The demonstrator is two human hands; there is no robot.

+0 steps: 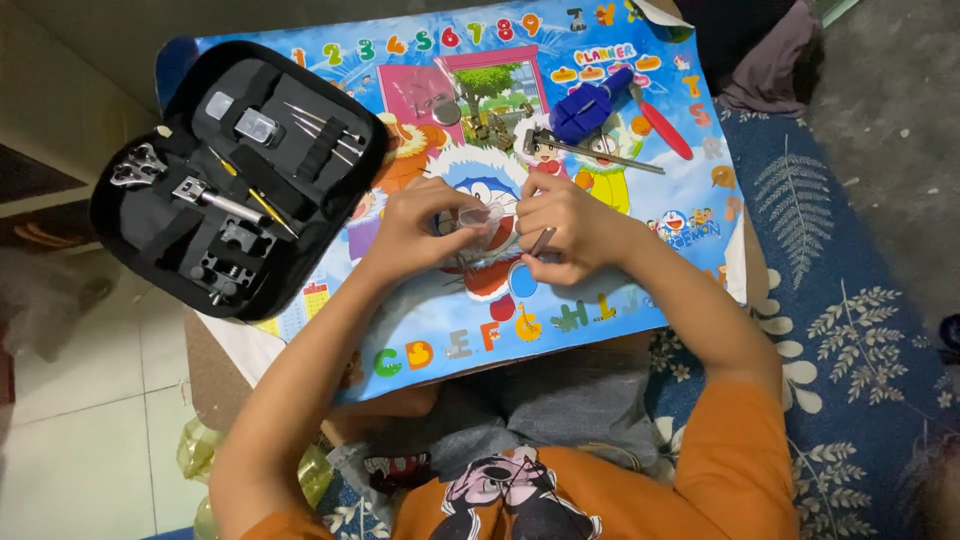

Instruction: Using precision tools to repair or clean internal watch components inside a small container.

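Head view, the only one I have: I'm looking straight down on a small table covered by a bright cartoon mat [600,290] printed with letters and numbers. My left hand [415,232] is curled, fingers closed around a small clear round piece [482,215], probably a little glass or plastic disc, holding it just above the middle of the mat. My right hand [565,228] is closed in a pen-like grip on a thin metal tool [541,242], its near end poking out toward me below the fingers; the working tip is hidden between the two hands, so I cannot tell whether it touches the clear piece.

To do this well, I judge I should keep both wrists resting on the mat for steadiness, hold the clear piece by its edge only, and use light pressure with the tool so it does not slip.

On the far side of the mat lie a blue block-shaped tool [585,108], a red-handled tool [663,128] to its right, a long thin steel rod [610,156] and a small round metal part [446,110]. To the left, hanging over the table edge, an open black tool case [235,175] holds tweezers, small drivers and clear boxes, well apart from my hands. A blue patterned rug [850,330] lies to the right
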